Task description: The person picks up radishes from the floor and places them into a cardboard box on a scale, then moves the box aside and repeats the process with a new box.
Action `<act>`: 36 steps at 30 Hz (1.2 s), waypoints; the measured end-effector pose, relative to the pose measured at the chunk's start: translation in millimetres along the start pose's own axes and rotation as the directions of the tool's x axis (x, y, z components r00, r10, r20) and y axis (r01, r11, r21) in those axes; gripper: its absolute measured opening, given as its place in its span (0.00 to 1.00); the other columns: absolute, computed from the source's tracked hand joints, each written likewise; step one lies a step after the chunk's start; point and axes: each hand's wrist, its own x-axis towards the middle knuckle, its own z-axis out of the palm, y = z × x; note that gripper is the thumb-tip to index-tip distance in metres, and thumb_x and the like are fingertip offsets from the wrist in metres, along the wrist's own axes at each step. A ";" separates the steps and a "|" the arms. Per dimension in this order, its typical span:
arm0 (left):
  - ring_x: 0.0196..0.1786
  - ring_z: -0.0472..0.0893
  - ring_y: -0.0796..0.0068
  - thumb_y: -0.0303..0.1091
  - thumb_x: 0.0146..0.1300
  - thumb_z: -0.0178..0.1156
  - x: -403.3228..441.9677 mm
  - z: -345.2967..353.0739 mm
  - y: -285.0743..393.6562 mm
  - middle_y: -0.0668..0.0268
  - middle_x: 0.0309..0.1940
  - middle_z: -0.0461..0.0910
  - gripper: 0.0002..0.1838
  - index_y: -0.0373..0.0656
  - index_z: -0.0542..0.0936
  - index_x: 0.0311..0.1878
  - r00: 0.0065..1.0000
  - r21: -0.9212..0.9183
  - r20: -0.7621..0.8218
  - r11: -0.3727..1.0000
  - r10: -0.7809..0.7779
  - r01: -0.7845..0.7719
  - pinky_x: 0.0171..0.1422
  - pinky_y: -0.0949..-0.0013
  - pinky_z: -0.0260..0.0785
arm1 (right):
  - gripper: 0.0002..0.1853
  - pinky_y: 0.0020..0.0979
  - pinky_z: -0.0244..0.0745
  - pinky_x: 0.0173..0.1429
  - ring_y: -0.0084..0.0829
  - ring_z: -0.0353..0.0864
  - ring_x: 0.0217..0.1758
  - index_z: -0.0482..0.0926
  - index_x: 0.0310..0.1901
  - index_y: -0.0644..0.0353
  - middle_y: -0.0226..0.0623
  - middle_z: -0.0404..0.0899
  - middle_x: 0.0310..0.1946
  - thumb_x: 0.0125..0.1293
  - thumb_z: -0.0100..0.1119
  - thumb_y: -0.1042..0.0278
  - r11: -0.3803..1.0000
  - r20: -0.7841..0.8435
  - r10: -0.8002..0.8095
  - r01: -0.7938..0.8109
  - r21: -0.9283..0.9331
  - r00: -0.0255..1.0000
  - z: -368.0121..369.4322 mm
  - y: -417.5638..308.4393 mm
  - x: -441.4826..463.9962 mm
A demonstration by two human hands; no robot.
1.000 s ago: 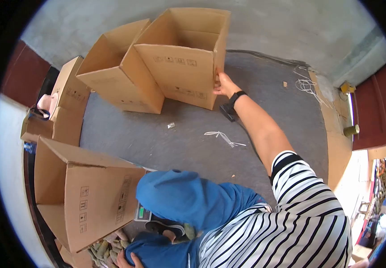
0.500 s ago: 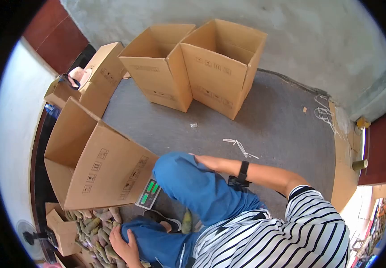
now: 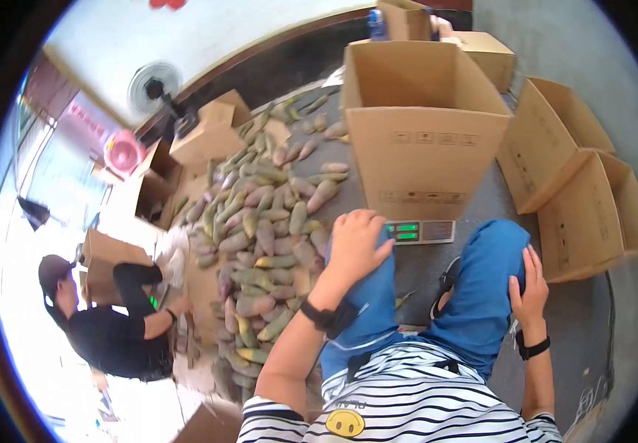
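My left hand rests on my left knee with its fingers apart and nothing in it. On the outer side of my right knee lies my right hand, its fingers stretched out and empty. An open cardboard box stands upright in front of me, just behind the lit display of a scale. To the left of my left hand spreads a large heap of long green and purplish vegetables on the floor.
Two open boxes stand at the right by the wall. A co-worker in black sits at the left beside another box. A fan and a torn box are behind the heap.
The view has swung left, bringing the heap and the co-worker into sight. My right hand has left the far box and come back to my knee. My left hand stays on my left leg.
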 end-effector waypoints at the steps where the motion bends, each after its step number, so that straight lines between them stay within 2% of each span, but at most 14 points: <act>1: 0.54 0.74 0.59 0.43 0.50 0.67 -0.3 -0.3 0.2 0.60 0.47 0.77 0.21 0.42 0.78 0.46 1.000 -0.003 0.014 1.000 0.002 -0.002 0.59 0.57 0.63 | 0.25 0.41 0.69 0.63 0.49 0.74 0.61 0.71 0.61 0.64 0.53 0.68 0.63 0.61 0.56 0.69 0.995 -0.019 -0.073 0.072 -0.072 0.997 -3.2 -2.0 4.2; 2: 0.55 0.74 0.60 0.44 0.50 0.67 1.6 1.0 0.9 0.61 0.47 0.77 0.21 0.43 0.79 0.46 1.000 -0.012 0.026 1.000 0.008 -0.008 0.60 0.57 0.62 | 0.25 0.41 0.69 0.63 0.49 0.74 0.61 0.71 0.61 0.64 0.53 0.68 0.63 0.61 0.56 0.69 0.993 -0.005 -0.100 0.100 -0.069 0.995 -4.8 -2.9 9.3; 5: 0.56 0.73 0.60 0.44 0.49 0.67 -1.1 6.5 5.5 0.62 0.48 0.77 0.21 0.44 0.79 0.45 1.000 -0.023 -0.015 1.000 -0.007 0.006 0.61 0.55 0.61 | 0.20 0.42 0.69 0.62 0.48 0.75 0.59 0.77 0.54 0.63 0.51 0.70 0.62 0.58 0.55 0.79 0.973 -0.112 -0.233 0.231 -0.025 0.966 -7.6 -21.2 23.8; 10: 0.56 0.72 0.60 0.46 0.48 0.68 4.2 12.5 22.7 0.61 0.46 0.76 0.22 0.44 0.79 0.44 0.998 0.011 0.046 0.999 -0.045 0.045 0.62 0.51 0.60 | 0.19 0.43 0.66 0.65 0.49 0.71 0.63 0.77 0.52 0.63 0.51 0.70 0.62 0.56 0.57 0.78 0.922 -0.036 -0.387 0.387 0.004 0.922 -0.8 -75.5 68.4; 13: 0.55 0.72 0.59 0.46 0.47 0.68 8.7 17.4 32.3 0.60 0.44 0.76 0.23 0.43 0.79 0.43 0.995 0.031 0.083 0.998 -0.061 0.059 0.62 0.48 0.59 | 0.18 0.43 0.65 0.65 0.49 0.70 0.64 0.78 0.50 0.64 0.51 0.71 0.61 0.56 0.58 0.77 0.902 0.105 -0.431 0.425 0.077 0.896 -10.6 -101.2 96.2; 15: 0.55 0.72 0.58 0.46 0.46 0.68 7.2 24.0 39.1 0.60 0.43 0.76 0.22 0.43 0.79 0.42 0.993 0.034 0.085 0.996 -0.086 0.084 0.62 0.47 0.59 | 0.17 0.43 0.66 0.65 0.50 0.71 0.63 0.78 0.48 0.64 0.50 0.71 0.61 0.54 0.59 0.77 0.909 0.313 -0.410 0.355 0.218 0.857 -29.1 -122.8 115.0; 18: 0.55 0.72 0.59 0.45 0.44 0.68 9.3 29.2 43.8 0.60 0.42 0.76 0.22 0.43 0.80 0.41 0.995 0.046 0.063 0.996 -0.073 0.070 0.62 0.46 0.59 | 0.17 0.42 0.66 0.64 0.49 0.72 0.62 0.78 0.47 0.65 0.50 0.71 0.60 0.53 0.60 0.77 0.866 0.394 -0.485 0.367 0.339 0.781 -39.7 -151.3 144.2; 19: 0.54 0.72 0.59 0.45 0.43 0.68 10.5 29.1 44.1 0.60 0.41 0.76 0.21 0.43 0.80 0.40 0.997 0.011 0.057 0.998 -0.058 0.057 0.62 0.45 0.59 | 0.17 0.40 0.67 0.63 0.48 0.73 0.60 0.78 0.47 0.65 0.49 0.73 0.59 0.53 0.59 0.77 0.820 0.362 -0.563 0.448 0.356 0.743 -36.6 -156.5 154.7; 23: 0.52 0.72 0.60 0.43 0.42 0.68 21.5 37.4 52.2 0.60 0.39 0.76 0.20 0.42 0.81 0.37 0.991 -0.045 0.105 0.995 -0.080 0.085 0.61 0.45 0.60 | 0.15 0.38 0.70 0.60 0.45 0.76 0.57 0.78 0.47 0.66 0.47 0.76 0.54 0.56 0.57 0.78 0.757 0.301 -0.629 0.478 0.446 0.716 5.5 -149.1 191.8; 26: 0.49 0.73 0.61 0.42 0.42 0.68 21.6 34.0 57.3 0.60 0.37 0.76 0.19 0.42 0.81 0.36 0.997 -0.113 0.066 0.992 -0.042 0.049 0.60 0.47 0.60 | 0.13 0.34 0.72 0.57 0.42 0.78 0.52 0.78 0.47 0.67 0.46 0.78 0.50 0.60 0.56 0.78 0.778 0.357 -0.574 0.355 0.518 0.737 48.3 -125.3 210.4; 27: 0.47 0.73 0.61 0.42 0.43 0.68 21.5 33.3 57.8 0.60 0.36 0.76 0.18 0.41 0.81 0.36 0.997 -0.121 0.069 0.992 -0.020 0.028 0.59 0.47 0.61 | 0.12 0.31 0.73 0.52 0.40 0.80 0.46 0.77 0.47 0.68 0.45 0.78 0.46 0.62 0.56 0.77 0.766 0.354 -0.551 0.290 0.574 0.755 62.3 -117.0 210.6; 30: 0.47 0.73 0.60 0.42 0.42 0.68 21.2 38.1 62.6 0.59 0.35 0.75 0.19 0.41 0.81 0.36 0.999 -0.072 0.030 0.997 -0.015 0.017 0.58 0.46 0.62 | 0.12 0.31 0.74 0.47 0.38 0.80 0.41 0.77 0.47 0.67 0.44 0.78 0.41 0.62 0.56 0.78 0.817 0.423 -0.477 0.210 0.538 0.771 85.7 -95.7 209.0; 31: 0.47 0.73 0.58 0.43 0.42 0.69 21.9 40.1 65.5 0.59 0.35 0.75 0.19 0.41 0.81 0.36 0.999 -0.046 0.038 0.999 -0.010 0.012 0.59 0.44 0.62 | 0.12 0.32 0.75 0.44 0.39 0.80 0.39 0.77 0.47 0.66 0.44 0.78 0.39 0.62 0.57 0.77 0.826 0.400 -0.513 0.309 0.472 0.760 87.2 -92.8 207.7; 36: 0.50 0.73 0.55 0.43 0.42 0.69 26.0 47.8 79.3 0.57 0.37 0.76 0.21 0.39 0.81 0.37 0.997 -0.042 0.078 0.999 0.009 -0.005 0.62 0.41 0.60 | 0.13 0.34 0.74 0.44 0.41 0.80 0.39 0.77 0.48 0.67 0.46 0.78 0.40 0.62 0.57 0.76 0.863 0.474 -0.486 0.317 0.393 0.734 83.2 -92.0 205.4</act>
